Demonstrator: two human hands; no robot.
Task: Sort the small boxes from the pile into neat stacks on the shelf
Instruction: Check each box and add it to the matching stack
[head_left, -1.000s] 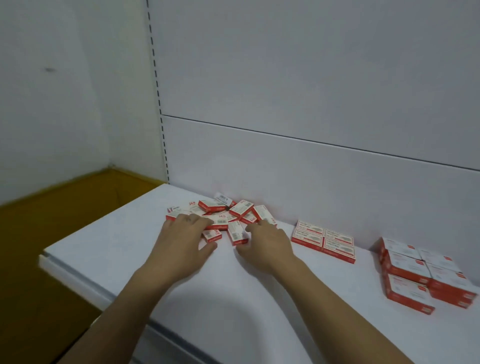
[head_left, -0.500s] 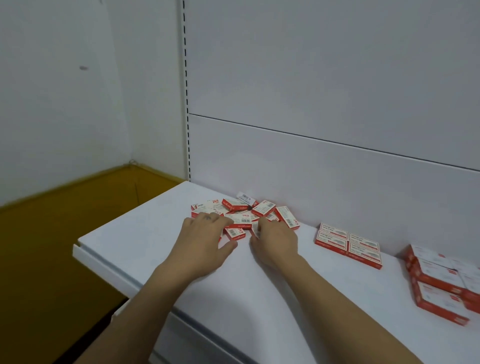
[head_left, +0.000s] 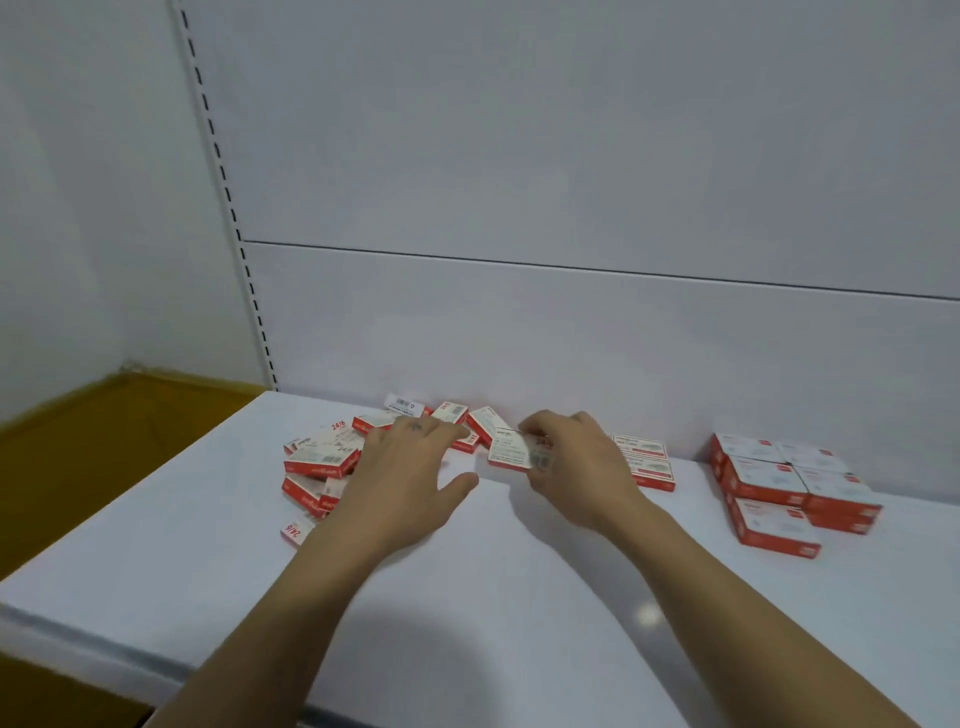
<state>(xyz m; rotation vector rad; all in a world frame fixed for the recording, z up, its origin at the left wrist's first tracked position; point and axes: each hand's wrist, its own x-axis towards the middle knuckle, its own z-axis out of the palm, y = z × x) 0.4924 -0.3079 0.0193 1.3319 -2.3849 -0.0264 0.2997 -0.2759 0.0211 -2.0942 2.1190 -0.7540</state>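
Right hand (head_left: 576, 467): the fingers (head_left: 543, 423) are curled over the far edge of one small box (head_left: 511, 453) and the thumb is set against its near side. The box is pinched and held slightly tilted just above the shelf (head_left: 519, 597), label side up, between the pile and the flat row.

Left hand (head_left: 410, 478): the fingers are nearly straight and lightly spread, palm down, with the thumb extended to the right. The fingertips reach over the right part of the pile (head_left: 332, 457). This hand grips nothing; whether the fingertips press on the boxes cannot be determined.

The pile lies on the left part of the shelf, against the back panel (head_left: 571, 338). Its red-and-white boxes overlap at mixed angles; one box lies apart at the near left edge of the pile.

Flat row (head_left: 647, 462): boxes laid side by side against the back panel, partly hidden behind the right hand.

Stacks (head_left: 779, 488): squared-up stacks of boxes on the right of the shelf, well apart from the pile.

A slotted upright (head_left: 228, 208) borders the back panel on the left. A yellow floor (head_left: 104, 441) shows at far left.
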